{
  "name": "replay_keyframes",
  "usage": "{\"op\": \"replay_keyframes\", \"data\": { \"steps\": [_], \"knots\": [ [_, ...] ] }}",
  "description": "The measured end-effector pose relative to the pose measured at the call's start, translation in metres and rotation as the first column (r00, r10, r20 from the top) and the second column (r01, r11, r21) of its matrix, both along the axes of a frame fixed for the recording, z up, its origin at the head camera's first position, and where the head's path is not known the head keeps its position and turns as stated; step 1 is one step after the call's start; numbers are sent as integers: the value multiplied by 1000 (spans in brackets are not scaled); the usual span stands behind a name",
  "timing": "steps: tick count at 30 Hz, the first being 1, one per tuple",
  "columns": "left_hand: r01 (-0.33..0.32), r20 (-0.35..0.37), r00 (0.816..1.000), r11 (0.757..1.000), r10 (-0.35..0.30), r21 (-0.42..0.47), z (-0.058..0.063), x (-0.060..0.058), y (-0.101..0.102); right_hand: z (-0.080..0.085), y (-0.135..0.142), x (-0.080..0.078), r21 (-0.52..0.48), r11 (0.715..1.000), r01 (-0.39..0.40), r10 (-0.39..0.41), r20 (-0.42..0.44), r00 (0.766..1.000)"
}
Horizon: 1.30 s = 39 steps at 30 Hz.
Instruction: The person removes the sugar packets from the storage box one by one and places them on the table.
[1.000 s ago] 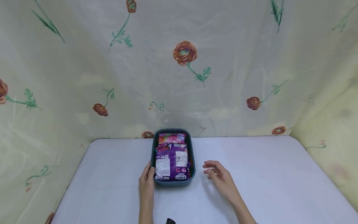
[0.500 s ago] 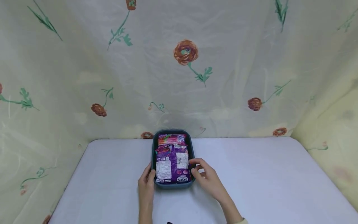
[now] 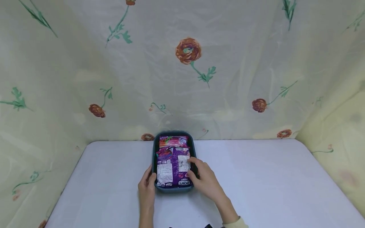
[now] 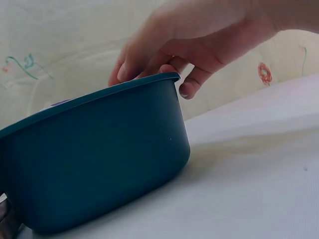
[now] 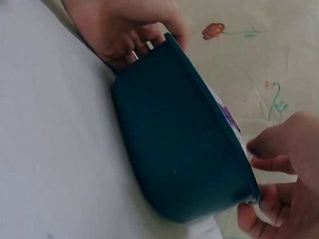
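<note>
A dark teal plastic tub (image 3: 174, 190) stands on the white table with several printed foil packets in it. On top lies a purple packet (image 3: 176, 177) with white label panels; a pink and orange packet (image 3: 172, 141) shows behind it. My left hand (image 3: 146, 186) holds the tub's left side, thumb at the rim and fingers along the outer wall, as the right wrist view shows. My right hand (image 3: 206, 179) reaches over the right rim, index finger and thumb spread at the purple packet's right edge. In the left wrist view its little finger (image 4: 188, 89) hangs outside the rim.
The white table (image 3: 271, 183) extends to both sides of the tub. A floral curtain (image 3: 228, 79) hangs behind the table's far edge, close to the tub's back end, and also closes off both sides.
My right hand has moved left from beside the tub, over its right rim and onto the purple packet. The left hand keeps its hold on the tub; the head view has shifted slightly.
</note>
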<state>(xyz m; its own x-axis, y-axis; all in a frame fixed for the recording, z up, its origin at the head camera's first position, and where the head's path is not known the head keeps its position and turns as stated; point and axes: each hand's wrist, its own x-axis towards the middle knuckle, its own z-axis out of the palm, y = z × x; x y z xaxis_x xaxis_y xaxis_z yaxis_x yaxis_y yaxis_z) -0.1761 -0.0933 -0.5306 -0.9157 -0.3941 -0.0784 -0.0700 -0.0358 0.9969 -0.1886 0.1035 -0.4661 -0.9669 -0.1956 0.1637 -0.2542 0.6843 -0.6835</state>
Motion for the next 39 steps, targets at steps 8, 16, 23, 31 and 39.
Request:
{"op": "replay_keyframes", "data": {
  "steps": [8,16,23,31,39],
  "knots": [
    [-4,-4,1000,1000,4,-5,0,0,-1,1,-8,-1,94,995,32,-31,-14,999],
    [4,-16,1000,1000,-4,-5,0,-5,1,1,-8,-1,60,998,9,-6,-49,999],
    [3,23,1000,1000,-2,-20,3,0,0,3,-12,3,-9,1000,-21,20,-45,999],
    [8,13,1000,1000,-8,-9,3,3,-1,10,-13,7,-129,984,-121,114,-61,992],
    [9,21,1000,1000,-9,-5,1,2,1,10,-11,3,-393,902,-178,220,65,973]
  ]
}}
